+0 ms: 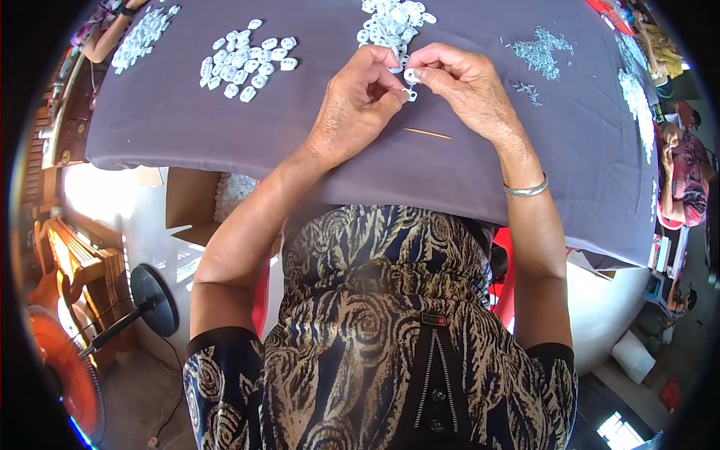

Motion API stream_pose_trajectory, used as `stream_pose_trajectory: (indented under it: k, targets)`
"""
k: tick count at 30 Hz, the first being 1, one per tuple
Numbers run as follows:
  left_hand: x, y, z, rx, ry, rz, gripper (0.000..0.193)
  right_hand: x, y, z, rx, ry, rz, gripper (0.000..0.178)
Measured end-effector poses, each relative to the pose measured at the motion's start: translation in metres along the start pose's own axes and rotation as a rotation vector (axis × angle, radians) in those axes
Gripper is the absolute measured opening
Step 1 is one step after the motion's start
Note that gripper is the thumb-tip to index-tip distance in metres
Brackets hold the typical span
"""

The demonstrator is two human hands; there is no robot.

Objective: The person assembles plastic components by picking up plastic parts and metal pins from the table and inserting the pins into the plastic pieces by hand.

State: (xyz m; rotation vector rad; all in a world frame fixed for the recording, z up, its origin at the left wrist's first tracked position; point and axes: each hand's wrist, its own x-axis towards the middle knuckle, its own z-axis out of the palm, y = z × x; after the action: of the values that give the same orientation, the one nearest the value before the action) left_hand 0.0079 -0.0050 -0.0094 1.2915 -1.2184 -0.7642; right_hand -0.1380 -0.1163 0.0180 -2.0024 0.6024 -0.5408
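My left hand (360, 101) and my right hand (466, 86) meet over the grey cloth, both with fingers pinched. In the left fingertips is a small white plastic piece (412, 96) with a hole in it. A second small white plastic piece (410, 76), round at its end, sits between my right thumb and forefinger. The two pieces are very close; whether they are joined I cannot tell. Just beyond my fingers lies a heap of loose white plastic pieces (391, 22). A thin wooden stick (428, 133), pointed like a toothpick, rests on the cloth below my right hand.
A grey cloth (165, 127) covers the table. White oval pieces (244, 61) lie in a group at left, with another white pile (146, 37) farther left. Small metal pins or screws (541, 52) are scattered at right. A fan (67, 367) stands lower left; other people sit around the table.
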Motion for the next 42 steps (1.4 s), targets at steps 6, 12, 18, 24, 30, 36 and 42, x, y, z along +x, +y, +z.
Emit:
stream_pose_trajectory:
  k: [6,12,18,24,30,36,42]
  targets:
    - [0.0001,-0.0021,0.0007,-0.006,-0.007,0.007,0.027,-0.0011,-0.0019,-0.0002,-0.019,0.008,-0.023,0.011]
    - [0.0001,-0.0037,0.0004,-0.003,-0.018,0.033,0.027,-0.0015,-0.0012,0.0001,-0.020,0.004,-0.018,0.011]
    - [0.0003,-0.0014,0.0001,0.036,-0.014,0.026,0.028,-0.0015,-0.0009,-0.0001,-0.064,0.011,-0.030,0.011]
    - [-0.0003,0.0006,0.0000,0.022,-0.012,-0.008,0.029,-0.0015,0.0011,-0.0008,-0.038,0.027,-0.051,0.012]
    - [0.0004,-0.0028,0.0006,0.003,-0.007,0.009,0.029,-0.0019,-0.0004,0.0003,-0.039,0.032,-0.072,0.012]
    - [0.0004,-0.0025,0.0007,-0.007,-0.008,0.016,0.028,-0.0030,-0.0010,-0.0001,-0.057,0.024,-0.065,0.013]
    - [0.0003,-0.0036,0.0008,-0.004,0.000,0.018,0.029,-0.0026,-0.0008,0.0008,-0.040,0.043,-0.086,0.013]
